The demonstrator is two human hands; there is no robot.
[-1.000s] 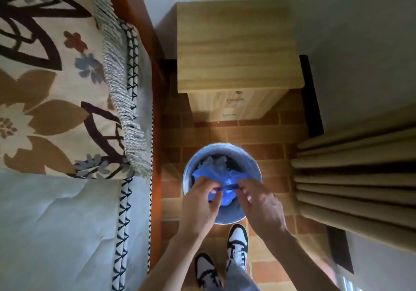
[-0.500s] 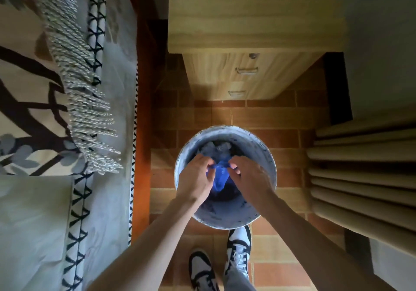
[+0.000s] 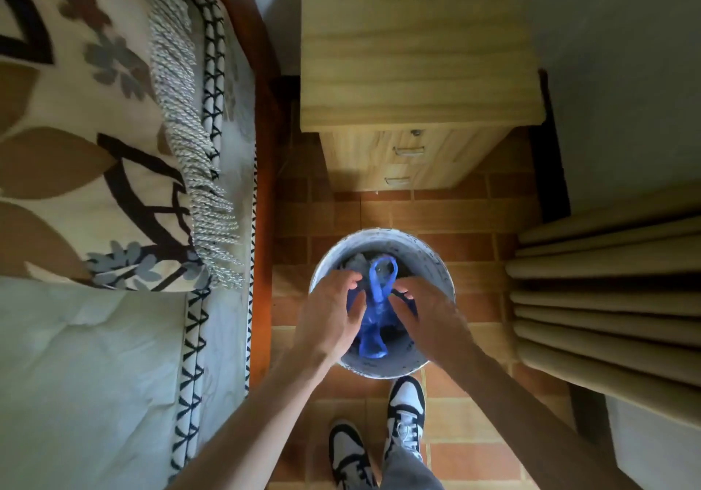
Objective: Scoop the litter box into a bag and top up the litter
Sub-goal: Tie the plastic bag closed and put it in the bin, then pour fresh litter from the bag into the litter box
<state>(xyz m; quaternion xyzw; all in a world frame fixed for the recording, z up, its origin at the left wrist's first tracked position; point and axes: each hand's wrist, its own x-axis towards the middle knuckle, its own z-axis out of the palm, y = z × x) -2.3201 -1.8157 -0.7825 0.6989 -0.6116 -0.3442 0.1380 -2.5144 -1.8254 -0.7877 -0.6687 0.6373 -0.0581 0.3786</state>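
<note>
As it lies in bucket (image 3: 436, 262), bag (image 3: 373, 322) runs near-far, loop far.

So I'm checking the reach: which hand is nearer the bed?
Left. The left hand is over the bucket's bed-side rim; the right hand is on the far side from the bed.

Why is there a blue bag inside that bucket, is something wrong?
Nothing looks spilled or broken. The blue plastic bag lies crumpled and twisted inside the grey bucket on the brick floor, one handle loop sticking up. The left hand and right hand are at its sides; whether they grip it is unclear.
</note>
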